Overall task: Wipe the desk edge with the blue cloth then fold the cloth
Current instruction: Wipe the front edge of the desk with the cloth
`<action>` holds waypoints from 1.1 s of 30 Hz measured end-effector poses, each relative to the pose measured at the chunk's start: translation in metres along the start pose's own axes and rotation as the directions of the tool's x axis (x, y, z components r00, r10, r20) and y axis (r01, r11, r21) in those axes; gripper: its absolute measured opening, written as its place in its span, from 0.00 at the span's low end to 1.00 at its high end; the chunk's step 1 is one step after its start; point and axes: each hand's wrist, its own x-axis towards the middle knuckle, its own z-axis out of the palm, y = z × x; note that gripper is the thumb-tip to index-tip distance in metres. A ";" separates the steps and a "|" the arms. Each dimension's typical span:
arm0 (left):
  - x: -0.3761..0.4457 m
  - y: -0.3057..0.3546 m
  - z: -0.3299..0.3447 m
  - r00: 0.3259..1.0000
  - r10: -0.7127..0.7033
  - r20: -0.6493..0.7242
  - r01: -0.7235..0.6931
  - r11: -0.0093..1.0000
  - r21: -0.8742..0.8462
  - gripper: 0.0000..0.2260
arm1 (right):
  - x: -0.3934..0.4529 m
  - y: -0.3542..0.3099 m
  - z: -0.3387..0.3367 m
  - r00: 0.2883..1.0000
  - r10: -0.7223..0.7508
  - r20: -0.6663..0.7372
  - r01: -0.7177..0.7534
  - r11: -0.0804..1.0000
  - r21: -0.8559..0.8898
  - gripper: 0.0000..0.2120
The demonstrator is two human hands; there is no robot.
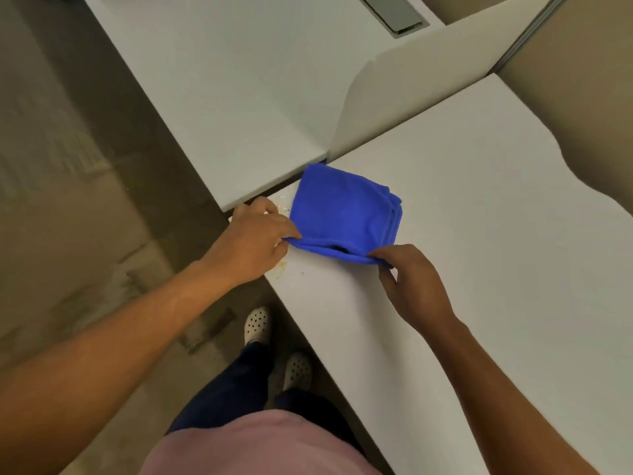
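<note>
1. Nearest to me: my pink shirt (260, 443), dark trousers (239, 382) and two white perforated shoes (257, 324) on the brownish floor (68, 234), just beside the desk edge.
2. Both forearms reached forward, bare, left over the floor, right over the desk (479, 269).
3. My right hand (411, 286) rested over the white top; thumb and forefinger were pinched on the cloth's near right corner, the other fingers curled under and partly hidden.
4. My left hand (253, 238) sat at the desk's edge; fingertips were pinched on the near left corner, thumb below, remaining fingers loosely bent.
5. The cloth (342, 210) lay folded in several layers on the desk, close to its left edge, stacked edges showing on the right side. The near fold was lifted slightly between my two pinches.
6. Small yellowish crumbs (280, 267) lay on the top by my left hand, near the edge.
7. Beyond the cloth, a second desk (222, 97) met mine, with a white divider (411, 97) standing between them.
8. Farthest: a grey slot (397, 15) in that desk.
</note>
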 end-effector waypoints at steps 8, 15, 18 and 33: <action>-0.068 0.028 0.046 0.972 -0.063 -0.224 0.096 0.985 0.141 0.12 | -0.039 0.017 0.014 0.987 -0.150 0.055 0.151 0.988 -0.008 0.15; -0.107 0.046 0.075 0.933 -0.165 -0.320 0.226 0.960 0.163 0.12 | -0.055 0.002 0.011 0.990 -0.097 0.098 0.089 0.992 0.089 0.11; -0.118 0.049 0.086 0.915 -0.192 -0.355 0.245 0.963 0.110 0.15 | -0.040 -0.016 0.014 0.996 -0.060 0.061 0.047 0.980 0.193 0.16; -0.067 0.156 0.169 0.362 -0.911 -0.198 0.457 0.358 -0.814 0.32 | 0.110 -0.054 0.111 0.969 -0.165 0.183 0.218 0.921 -0.322 0.36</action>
